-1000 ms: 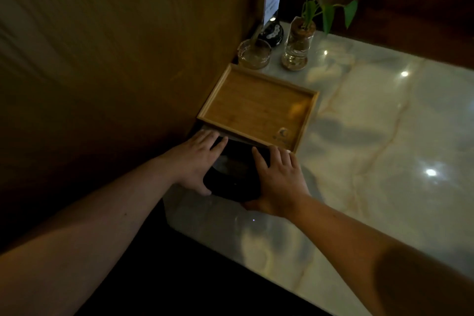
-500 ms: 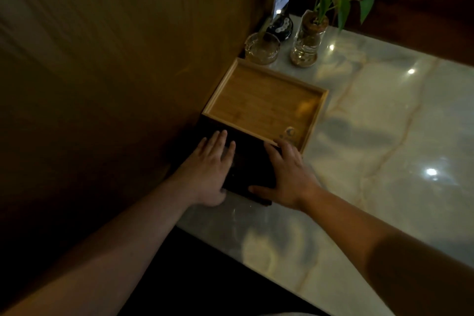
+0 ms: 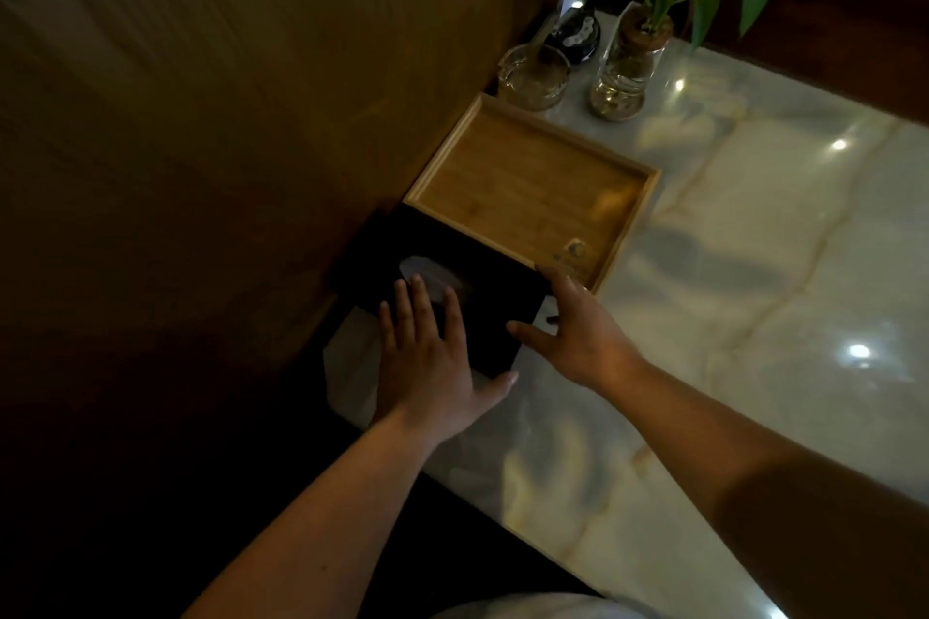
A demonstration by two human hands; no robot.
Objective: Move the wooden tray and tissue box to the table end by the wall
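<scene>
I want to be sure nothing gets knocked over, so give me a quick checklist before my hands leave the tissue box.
1. Wooden tray beside the wall: ok.
2. Tissue box against the tray's near edge: ok, they look to be touching.
3. Box fully on the marble table: cannot tell, its near corner is dark.
4. Left hand free to lift: ok, it lies flat, open.
5. Right hand free: ok, open beside the box.
6. Glass ashtray and plant vase upright beyond the tray: ok.
</scene>
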